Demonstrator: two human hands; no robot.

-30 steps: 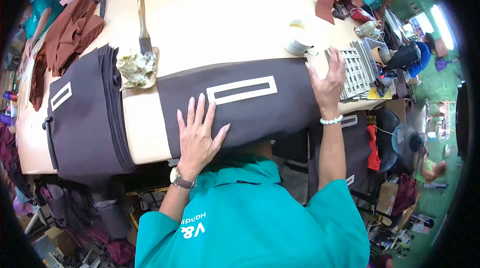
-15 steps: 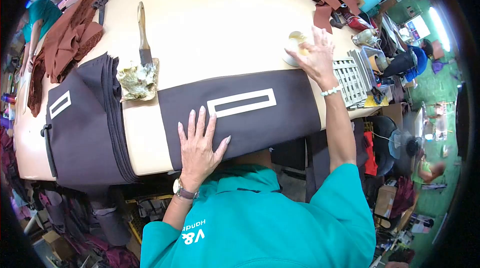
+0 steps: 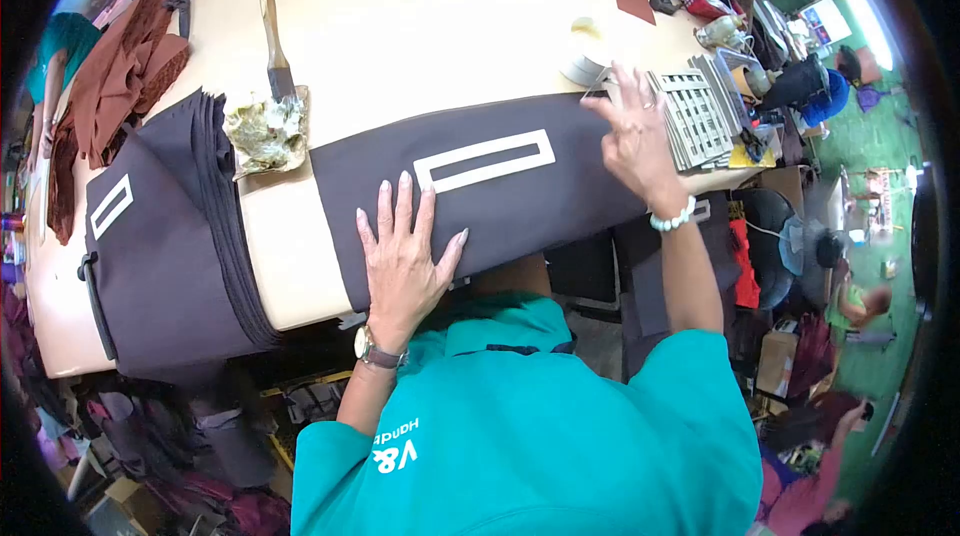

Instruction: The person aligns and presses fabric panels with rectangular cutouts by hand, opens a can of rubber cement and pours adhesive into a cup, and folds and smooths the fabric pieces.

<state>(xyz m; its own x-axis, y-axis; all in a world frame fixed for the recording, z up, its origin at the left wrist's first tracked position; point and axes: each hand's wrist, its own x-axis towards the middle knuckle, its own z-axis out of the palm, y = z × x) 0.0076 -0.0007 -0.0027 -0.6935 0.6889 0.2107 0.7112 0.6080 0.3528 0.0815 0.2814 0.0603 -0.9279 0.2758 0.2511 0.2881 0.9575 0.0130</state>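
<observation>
My left hand lies flat with its fingers spread on a dark fabric panel. Its fingertips reach the lower left corner of a narrow white rectangular frame on that panel. Over the panel's right end is my right hand, fingers apart, with nothing I can make out in its grasp. Just beyond its fingertips stands a round white object, a roll or a tub; I cannot tell which. Close to the right of this hand is a stack of slotted white frames.
A brush rests on a glue-smeared pad. Left of it lies a pile of dark panels, with another white frame on top. Brown pieces lie at far left; a co-worker's arm is beyond them.
My right hand has drawn back from the round white object toward me, and its fingers now point beside it. My left hand stays on the panel. The whole view has shifted slightly.
</observation>
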